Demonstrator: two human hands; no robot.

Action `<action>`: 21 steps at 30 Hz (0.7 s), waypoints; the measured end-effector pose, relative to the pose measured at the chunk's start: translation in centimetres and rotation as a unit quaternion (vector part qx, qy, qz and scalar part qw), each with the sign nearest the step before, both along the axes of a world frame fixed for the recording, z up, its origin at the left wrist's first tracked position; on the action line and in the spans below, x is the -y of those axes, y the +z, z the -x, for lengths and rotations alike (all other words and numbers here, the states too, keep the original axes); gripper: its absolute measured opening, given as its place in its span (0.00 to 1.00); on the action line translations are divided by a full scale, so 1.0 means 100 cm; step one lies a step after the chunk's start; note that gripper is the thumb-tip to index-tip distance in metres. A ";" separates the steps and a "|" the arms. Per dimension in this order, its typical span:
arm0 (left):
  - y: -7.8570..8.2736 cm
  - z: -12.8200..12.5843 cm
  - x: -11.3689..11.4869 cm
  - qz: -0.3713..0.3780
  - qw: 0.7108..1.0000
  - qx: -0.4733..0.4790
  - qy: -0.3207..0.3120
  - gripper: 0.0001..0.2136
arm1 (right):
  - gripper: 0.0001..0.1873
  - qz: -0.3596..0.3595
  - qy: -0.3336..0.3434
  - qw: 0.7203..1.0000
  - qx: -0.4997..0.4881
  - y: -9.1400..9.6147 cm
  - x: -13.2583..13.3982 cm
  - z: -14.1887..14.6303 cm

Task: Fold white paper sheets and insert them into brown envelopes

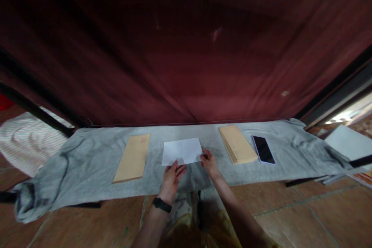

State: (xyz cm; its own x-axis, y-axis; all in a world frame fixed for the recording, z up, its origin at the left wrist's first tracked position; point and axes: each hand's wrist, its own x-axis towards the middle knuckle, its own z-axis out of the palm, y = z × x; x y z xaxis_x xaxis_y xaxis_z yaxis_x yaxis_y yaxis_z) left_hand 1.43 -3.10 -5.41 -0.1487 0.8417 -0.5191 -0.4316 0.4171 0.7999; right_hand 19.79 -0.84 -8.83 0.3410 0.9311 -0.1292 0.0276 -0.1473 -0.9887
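A white rectangular sheet of paper is held low over the grey cloth, slightly tilted. My left hand grips its near edge, thumb on top and fingers underneath. At the paper's right end, my right hand pinches the near corner. To the left lies a tan envelope stack, thin and lengthwise. On the right side rests a thicker stack of tan envelopes, its edges slightly fanned. Whether the white paper is folded, I cannot tell.
The grey cloth covers a narrow bench and hangs in folds at both ends. A phone with a dark screen lies right of the thicker stack. Dark red fabric stretches behind the bench. Dark frame bars slant at the sides.
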 end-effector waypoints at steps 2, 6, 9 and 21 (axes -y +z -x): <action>0.000 0.013 0.012 0.041 0.997 0.009 -0.060 0.04 | 0.18 -0.027 0.003 0.995 0.092 -0.003 0.005 -0.002; -0.005 0.021 0.038 -0.011 0.985 -0.110 -0.130 0.12 | 0.19 -0.071 -0.009 0.963 0.259 -0.003 0.020 0.000; -0.006 0.009 0.044 -0.205 0.916 -0.303 -0.166 0.15 | 0.21 -0.108 -0.016 0.899 0.423 0.000 0.032 0.007; -0.022 0.014 -0.021 -0.388 0.548 -0.656 -0.345 0.21 | 0.19 -0.221 0.225 0.813 0.490 0.000 0.045 0.029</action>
State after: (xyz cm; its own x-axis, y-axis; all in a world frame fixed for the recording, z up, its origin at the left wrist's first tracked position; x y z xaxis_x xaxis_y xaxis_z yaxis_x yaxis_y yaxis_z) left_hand 0.01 -1.05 -7.56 0.5266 0.8246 0.2067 0.7735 -0.5657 0.2860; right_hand 16.88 -5.33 -8.78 -0.3082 0.8720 0.3803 0.7863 0.4585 -0.4141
